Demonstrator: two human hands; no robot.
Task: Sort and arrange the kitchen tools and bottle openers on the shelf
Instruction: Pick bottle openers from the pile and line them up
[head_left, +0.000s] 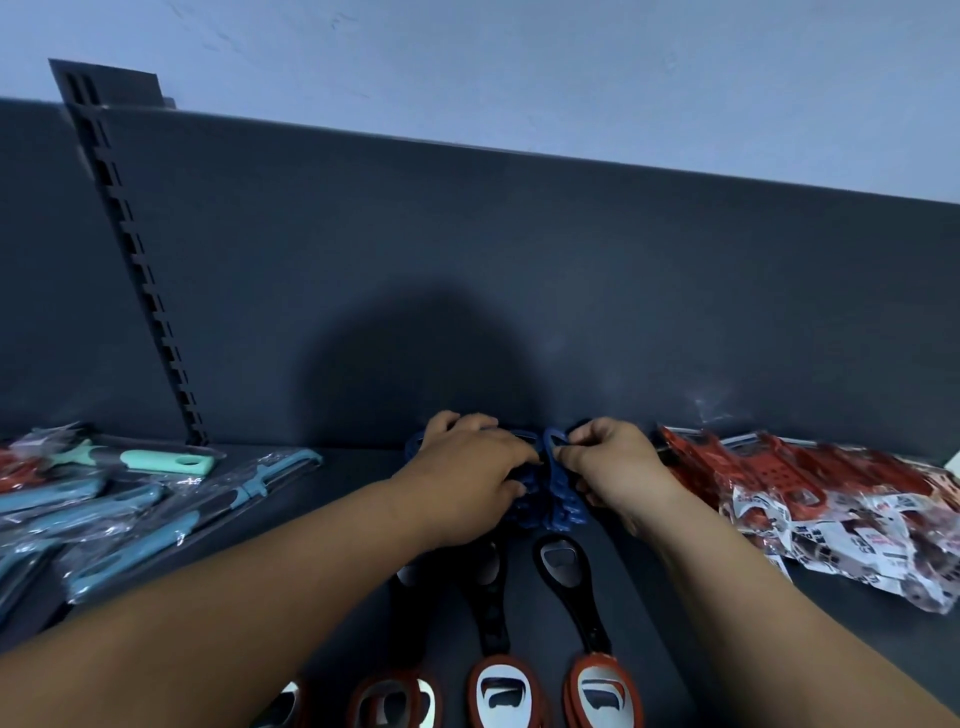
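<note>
Centre of frame: left hand (470, 470) and right hand (608, 462) grip blue bottle openers (558, 499); light, stiff plastic, probably best held by their handles.

No text, brand or number can be read. The only printing in sight is on the white paper labels (857, 545) inside the clear plastic packets of red kitchen tools (810, 478), far to the right of the dark slotted metal shelf upright (130, 260); dark marks show there, too blurred and small to make out as letters or figures.
</note>
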